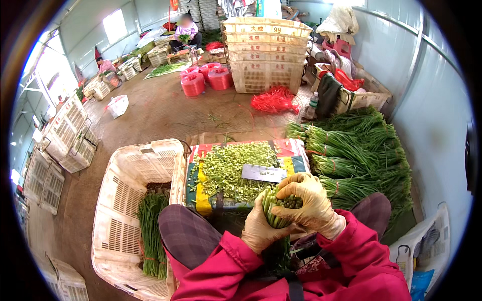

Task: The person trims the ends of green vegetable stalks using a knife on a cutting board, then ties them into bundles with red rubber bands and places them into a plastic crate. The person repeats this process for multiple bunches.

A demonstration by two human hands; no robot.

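A bundle of green stalks [272, 210] stands cut ends up between my gloved hands, above my lap. My left hand [260, 227] is wrapped around its left side and front. My right hand [310, 205] is at its right, fingers curled over the cut ends; whether they grip or only touch them is unclear. Beyond the hands, a flat metal blade [263, 173] lies on a covered work surface [203, 203], among many short chopped stalk pieces [237, 161]. The lower part of the bundle is partly hidden by my hands and sleeves.
Left, a plastic crate [120, 225] holds tied green bundles [150, 233]. Right, many banded bundles [350, 150] are piled by the wall. Ahead are red ties [275, 101], a bottle [312, 103], pink twine rolls [192, 84] and stacked crates [267, 56]. People [185, 32] sit farther back.
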